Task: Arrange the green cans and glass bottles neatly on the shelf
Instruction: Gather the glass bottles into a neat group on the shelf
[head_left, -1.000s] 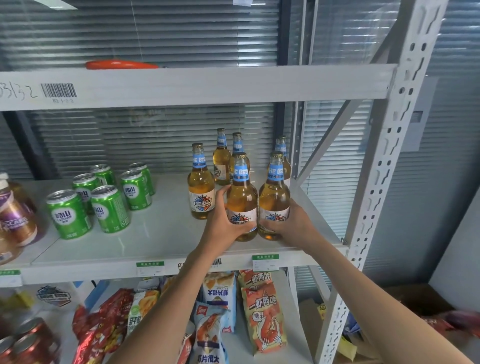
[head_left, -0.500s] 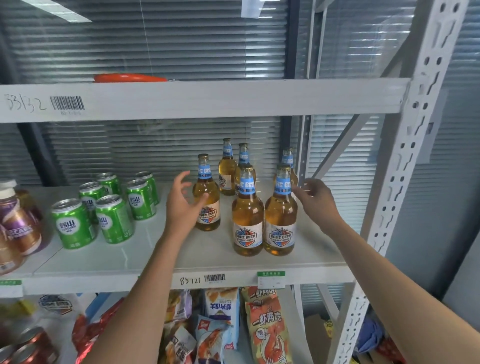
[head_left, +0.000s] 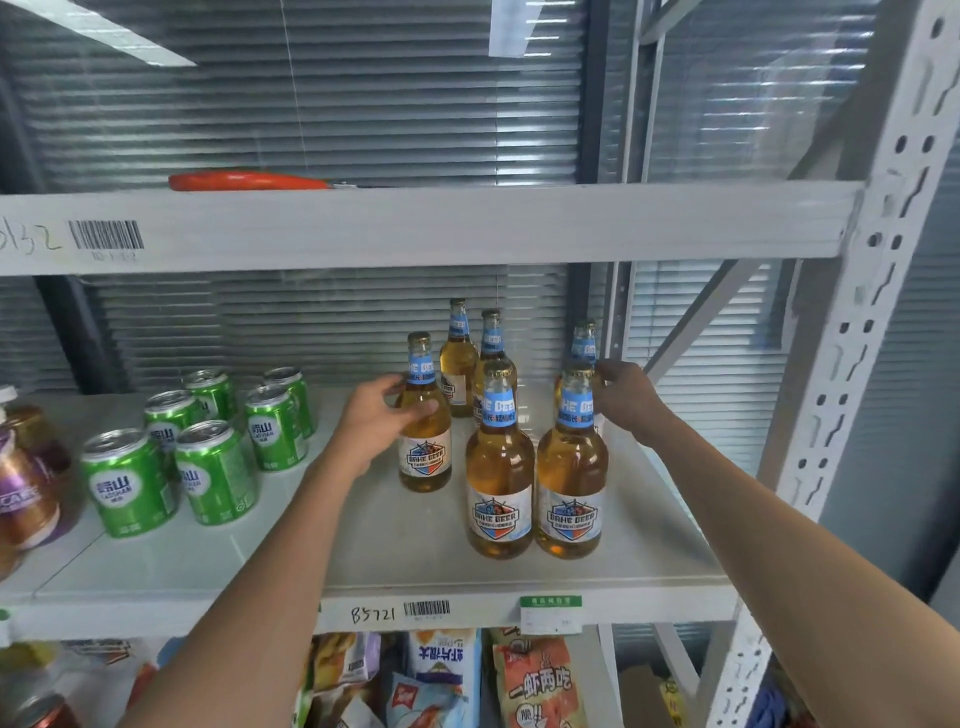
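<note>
Several amber glass bottles with blue neck labels stand on the right half of the white shelf (head_left: 405, 545). Two are side by side at the front (head_left: 500, 467) (head_left: 571, 467). My left hand (head_left: 382, 413) is wrapped around the shoulder of the bottle behind and to the left of them (head_left: 425, 457). My right hand (head_left: 626, 397) grips the rear right bottle (head_left: 583, 343), whose body is hidden behind the front one. Two more bottles (head_left: 458, 358) stand at the back. Several green cans (head_left: 130, 483) cluster on the left, untouched.
Brown and purple drink bottles (head_left: 23, 493) crowd the far left edge. The perforated shelf upright (head_left: 857, 322) and a diagonal brace stand close on the right. An orange tool (head_left: 244, 182) lies on the upper shelf. Snack bags (head_left: 535, 680) fill the shelf below.
Both hands let go of the two front bottles and reached deeper. The left hand has closed on the middle-left bottle, the right on the rear right bottle.
</note>
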